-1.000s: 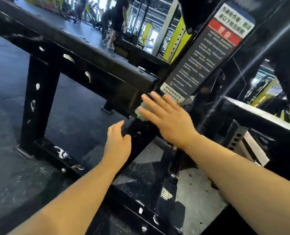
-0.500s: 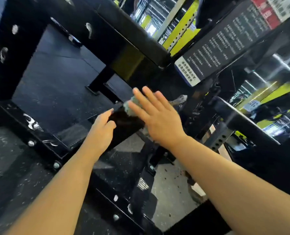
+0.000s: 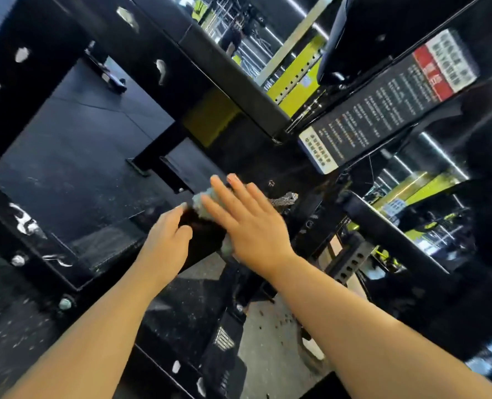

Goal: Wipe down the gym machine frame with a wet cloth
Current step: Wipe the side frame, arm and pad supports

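Pressing our right hand [image 3: 247, 226] flat, fingers straight and spread, we pin a pale green cloth [image 3: 202, 201] against a slanted black bar of the gym machine frame [image 3: 207, 240]. The cloth shows only at the hand's edges: a bunched bit beyond the index finger and a smaller bit under the thumb side of the palm. Our left hand [image 3: 167, 243] sits just beside it on the same bar. Its fingers wrap over the bar's left edge and its thumb lies on the front face, so it grips the frame and not the cloth.

Above the hands, a black warning label [image 3: 383, 110] with white print and a red block runs up a tilted post; the print is too blurred for us to read. A thick black cross beam [image 3: 233, 90], chipped in pale spots, meets the frame near the label's lower end. Down to our left, a base rail [image 3: 37, 254] carries two bolts [image 3: 65, 303] and scuffed paint, with the dark rubber floor [image 3: 80, 145] behind it. To our right stands a perforated upright [image 3: 351, 263], and yellow-green equipment [image 3: 296, 87] fills the background.
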